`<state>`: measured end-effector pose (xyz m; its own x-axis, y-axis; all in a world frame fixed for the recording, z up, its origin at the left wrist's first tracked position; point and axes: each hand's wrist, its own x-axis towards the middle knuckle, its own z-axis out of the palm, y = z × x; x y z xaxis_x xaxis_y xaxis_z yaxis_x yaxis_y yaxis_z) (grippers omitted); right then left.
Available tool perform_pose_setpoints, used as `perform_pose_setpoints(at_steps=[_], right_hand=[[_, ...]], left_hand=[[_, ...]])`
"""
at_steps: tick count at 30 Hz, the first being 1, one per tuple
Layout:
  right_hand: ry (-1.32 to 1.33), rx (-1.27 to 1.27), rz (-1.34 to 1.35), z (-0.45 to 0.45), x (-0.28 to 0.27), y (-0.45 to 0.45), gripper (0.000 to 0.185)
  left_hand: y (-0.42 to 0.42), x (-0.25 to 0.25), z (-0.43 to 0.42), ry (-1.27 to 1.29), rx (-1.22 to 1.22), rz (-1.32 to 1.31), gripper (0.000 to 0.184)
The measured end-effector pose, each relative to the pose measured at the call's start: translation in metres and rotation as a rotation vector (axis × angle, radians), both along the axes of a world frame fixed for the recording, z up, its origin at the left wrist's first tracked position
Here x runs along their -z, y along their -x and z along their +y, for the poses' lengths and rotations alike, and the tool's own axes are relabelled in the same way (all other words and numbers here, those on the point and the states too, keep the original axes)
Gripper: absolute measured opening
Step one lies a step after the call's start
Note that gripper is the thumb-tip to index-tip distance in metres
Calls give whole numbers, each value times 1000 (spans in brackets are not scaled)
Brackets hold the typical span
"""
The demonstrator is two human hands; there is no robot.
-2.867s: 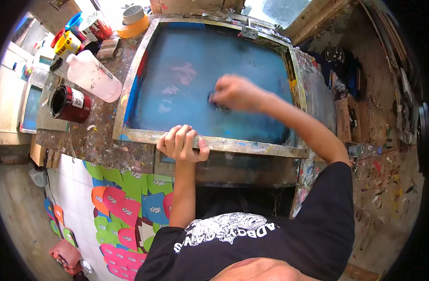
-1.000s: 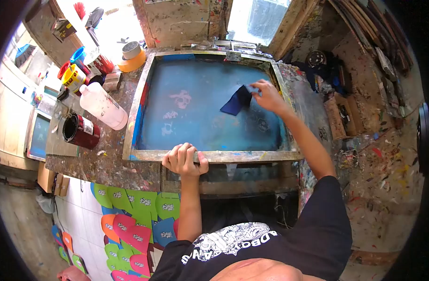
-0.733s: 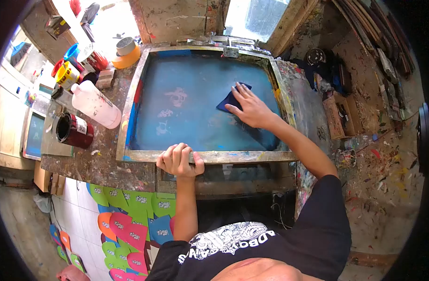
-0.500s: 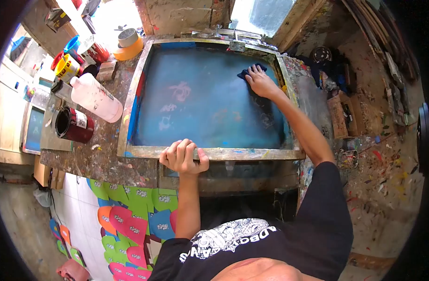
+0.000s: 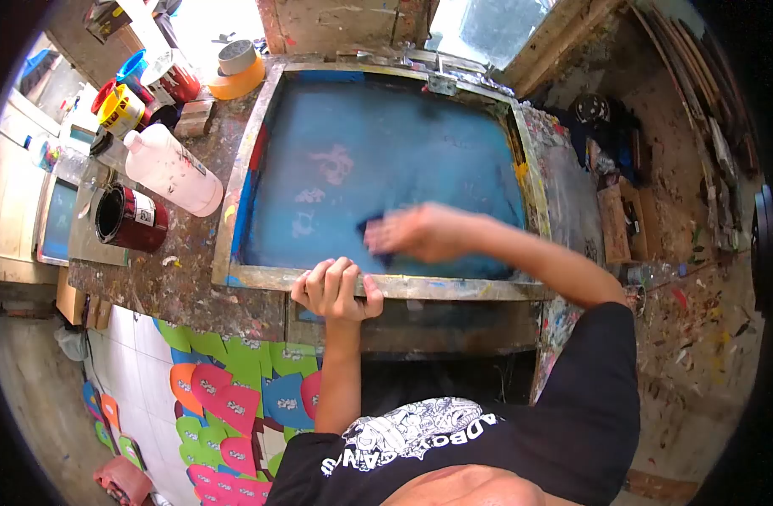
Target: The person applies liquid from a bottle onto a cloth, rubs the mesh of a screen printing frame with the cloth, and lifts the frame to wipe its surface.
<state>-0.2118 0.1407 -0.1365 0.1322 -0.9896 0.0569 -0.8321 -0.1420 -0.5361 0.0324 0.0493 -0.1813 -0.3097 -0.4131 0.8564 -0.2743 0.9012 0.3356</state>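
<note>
A silk-screen frame (image 5: 454, 289) of worn, paint-stained wood lies on the workbench, with blue mesh (image 5: 352, 118) stretched in it. Pale printed shapes show in the left part of the mesh. My left hand (image 5: 336, 291) is closed around the near wooden edge of the frame. Over the lower middle of the mesh is my right hand (image 5: 424, 234), blurred by motion. A dark cloth (image 5: 371, 239) is under its fingers, pressed against the mesh.
Left of the frame stand a white plastic bottle (image 5: 171, 171), a dark red paint can (image 5: 131, 219), a yellow paint pot (image 5: 121, 111) and tape rolls (image 5: 237, 72). Colourful printed cut-outs (image 5: 226, 396) lie below left. A cardboard box (image 5: 620, 219) sits at the right.
My right hand has swept the cloth from the upper right of the mesh down and left to its lower middle. My left hand keeps its hold on the frame's near edge.
</note>
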Motion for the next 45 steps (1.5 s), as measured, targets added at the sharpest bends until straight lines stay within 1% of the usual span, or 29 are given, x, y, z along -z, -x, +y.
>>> perform_pose_setpoints(at_steps=[1,2,3,5,6,7,9,11,15,16,17,19,20,21,23,25,26,29,30,31,33,34,35,37,39,40,41,43,45], right_hand=[[-1,-56,-30,0,3,1,48],[105,120,-74,-5,15,34,46],[111,108,-73,-9,12,30,46],[32,230,-20,-11,6,18,42],[104,77,16,-7,0,-18,41],[6,-89,-127,-2,-9,-44,44],[45,-104,-226,-2,-1,-33,41],[27,271,-58,-11,11,28,35],[131,123,-75,-7,10,-15,36],[82,-48,-157,-4,-7,-42,37],[81,-47,-156,-6,-7,-34,37],[38,121,-13,-9,-1,2,35],[204,250,9,-16,15,37,33],[227,300,97,-18,4,51,33],[172,242,85,-17,14,29,34],[102,19,-116,-2,-5,-31,37],[110,23,-111,-5,-6,-22,37],[84,260,-73,5,4,22,36],[63,360,1,7,0,43,37],[100,311,36,11,-4,46,33],[-1,126,197,33,-16,16,31],[-167,120,125,43,-38,-11,33],[-240,99,103,55,-51,-31,31],[-233,42,18,86,-61,-35,31],[-366,125,3,116,-65,-11,37],[-380,220,-5,129,-61,3,44],[-371,337,-13,138,-60,15,43],[-213,411,136,143,-47,39,42],[-151,510,147,131,-29,60,43]], left_hand=[[-2,0,2,-3,3,7,15],[-3,2,2,0,3,5,15],[-4,2,2,6,-8,7,15],[-4,2,2,3,-7,-22,18],[-4,2,2,-3,-2,-19,18],[-3,0,1,1,-2,-16,18],[-5,-1,3,-22,2,-32,18],[-6,4,7,-23,12,-32,18],[-2,-1,2,-1,-3,-2,17],[-3,-3,2,-10,9,-3,16],[-3,-4,3,-18,22,-2,14],[-5,-2,5,-17,25,-4,15],[-3,1,3,-3,16,-1,16],[-3,3,1,11,2,-1,17],[-2,4,0,19,-4,8,17],[-2,3,1,6,17,12,16],[-2,2,1,-1,18,8,16],[0,1,1,19,19,51,14],[-1,0,2,11,17,31,13],[-4,0,3,9,17,21,13],[-2,1,1,18,21,22,14],[-1,0,1,14,25,23,14],[-2,-2,2,7,23,19,14],[-3,-2,3,-10,35,10,14],[-2,0,2,-3,1,8,15],[-3,-2,3,-3,4,-5,15],[-3,-2,2,-8,14,-6,15],[-2,-1,2,4,3,8,14],[-1,-1,3,12,14,17,14]])
